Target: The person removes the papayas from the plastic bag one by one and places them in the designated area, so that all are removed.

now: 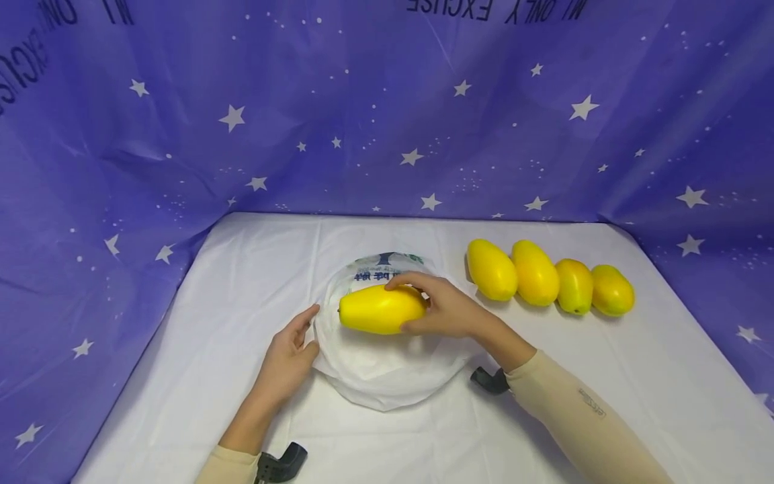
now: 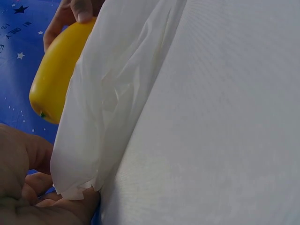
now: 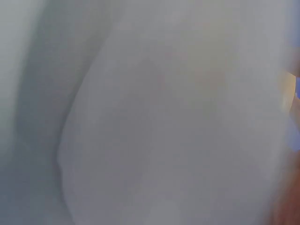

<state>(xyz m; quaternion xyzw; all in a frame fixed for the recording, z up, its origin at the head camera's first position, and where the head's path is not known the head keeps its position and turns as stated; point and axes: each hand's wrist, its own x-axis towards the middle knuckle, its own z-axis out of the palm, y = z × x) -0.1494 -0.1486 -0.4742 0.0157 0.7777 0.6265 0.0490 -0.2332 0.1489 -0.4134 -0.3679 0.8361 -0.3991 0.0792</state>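
A long yellow papaya [image 1: 377, 310] is held over the round mouth of a white plastic bag [image 1: 381, 390]. My right hand [image 1: 444, 306] grips its right end, with the fingers on the far side and the thumb on the near side. At the bag's left rim, my left hand [image 1: 290, 356] pinches the thin plastic between finger and thumb. The left wrist view shows the bag's side wall [image 2: 112, 93] beside that hand [image 2: 42, 187], the papaya [image 2: 56, 70] behind it. Blurred white fills most of the right wrist view.
Several yellow fruits stand in a row at the right: two longer smooth ones, the left one [image 1: 492, 270] and its neighbour [image 1: 535, 273], then two shorter ones, a ridged one [image 1: 574, 286] and a rounder one [image 1: 613, 290]. A white cloth [image 1: 242, 282] covers the table; a purple star-printed curtain [image 1: 363, 114] surrounds it.
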